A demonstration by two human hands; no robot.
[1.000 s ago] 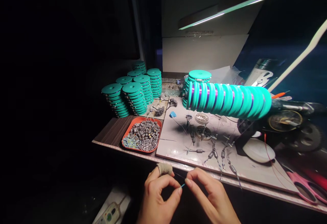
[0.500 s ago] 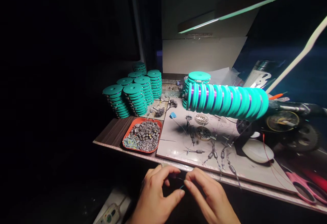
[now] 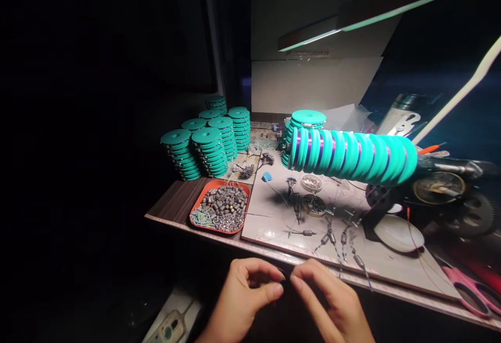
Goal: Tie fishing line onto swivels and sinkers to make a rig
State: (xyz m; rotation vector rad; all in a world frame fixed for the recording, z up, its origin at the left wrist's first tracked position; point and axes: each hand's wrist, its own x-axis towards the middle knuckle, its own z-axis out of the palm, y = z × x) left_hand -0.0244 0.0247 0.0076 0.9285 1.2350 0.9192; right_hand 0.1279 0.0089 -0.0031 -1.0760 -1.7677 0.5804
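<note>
Both hands work just below the near edge of the bench [image 3: 172, 204]. The left hand [image 3: 245, 293] curls, thumb to forefinger, and the right hand [image 3: 332, 301] pinches likewise; their tips nearly meet on something thin (too dark to identify). Seemingly a fine threading step. Next calls for steady alignment.
</note>
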